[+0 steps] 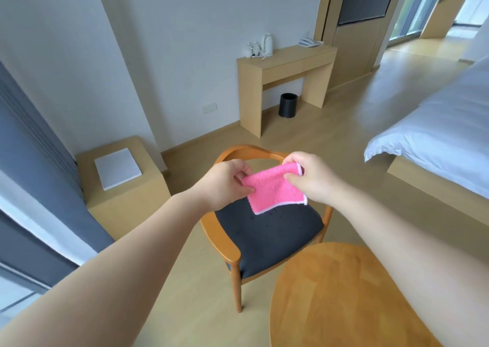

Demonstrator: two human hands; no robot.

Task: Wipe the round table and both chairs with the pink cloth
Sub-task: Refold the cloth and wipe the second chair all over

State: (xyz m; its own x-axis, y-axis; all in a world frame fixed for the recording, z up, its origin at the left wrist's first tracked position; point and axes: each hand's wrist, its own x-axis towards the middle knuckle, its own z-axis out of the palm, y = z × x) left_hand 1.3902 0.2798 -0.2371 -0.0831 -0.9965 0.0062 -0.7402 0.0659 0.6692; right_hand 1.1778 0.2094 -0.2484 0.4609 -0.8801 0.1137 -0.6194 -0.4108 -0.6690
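Note:
A pink cloth (275, 190) with a white hem hangs stretched between both hands, above a wooden chair (225, 243) with a dark padded seat. My left hand (225, 185) pinches the cloth's left corner. My right hand (312, 177) pinches its upper right corner. The round wooden table (336, 301) fills the lower right, partly hidden by my right forearm. Only one chair is in view.
A low wooden side cabinet (127, 209) with a white pad stands left of the chair by grey curtains (31, 188). A desk (285, 82) with a kettle and a black bin (288, 105) is against the far wall. A white bed (436, 140) lies at right.

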